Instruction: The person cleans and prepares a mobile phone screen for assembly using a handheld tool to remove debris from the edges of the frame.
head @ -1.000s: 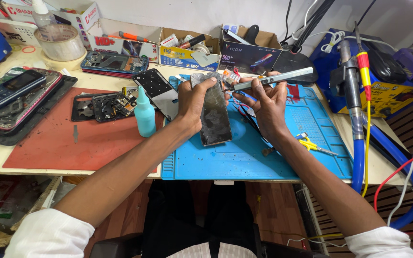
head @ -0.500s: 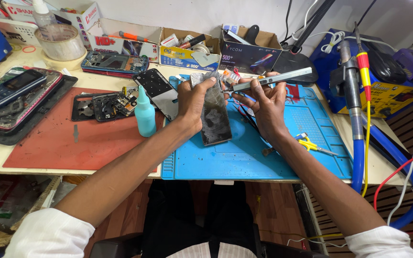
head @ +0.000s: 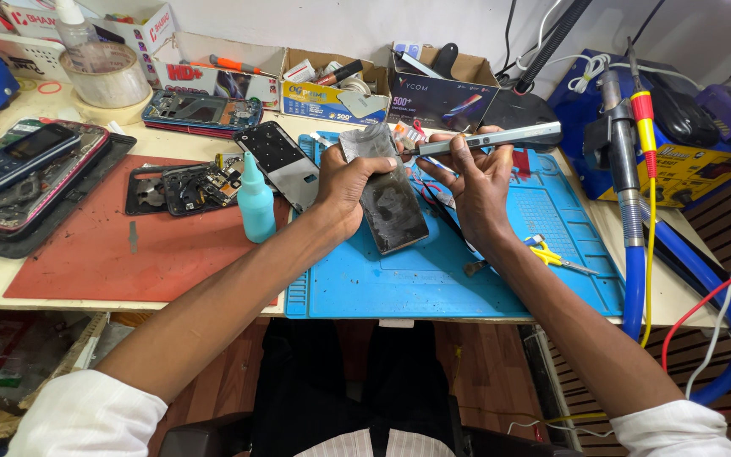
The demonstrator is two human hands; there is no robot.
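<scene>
Left hand (head: 344,182) gripping phone panel (head: 387,195), tilted above blue mat (head: 433,279). Right hand (head: 475,182) closed on grey pen tool (head: 492,140), tip at panel's top edge. Looks like edge work underway; next needs steady panel, light pressure. Teal bottle (head: 255,203) left of hands.

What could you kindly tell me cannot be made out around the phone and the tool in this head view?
- Tool tip: the grey pen-shaped tool ends behind the left hand fingers.
- Phone panel: its left edge lies under the left hand.
- Right hand: palm hidden, faces down.
- Open phone: parts too small.
</scene>
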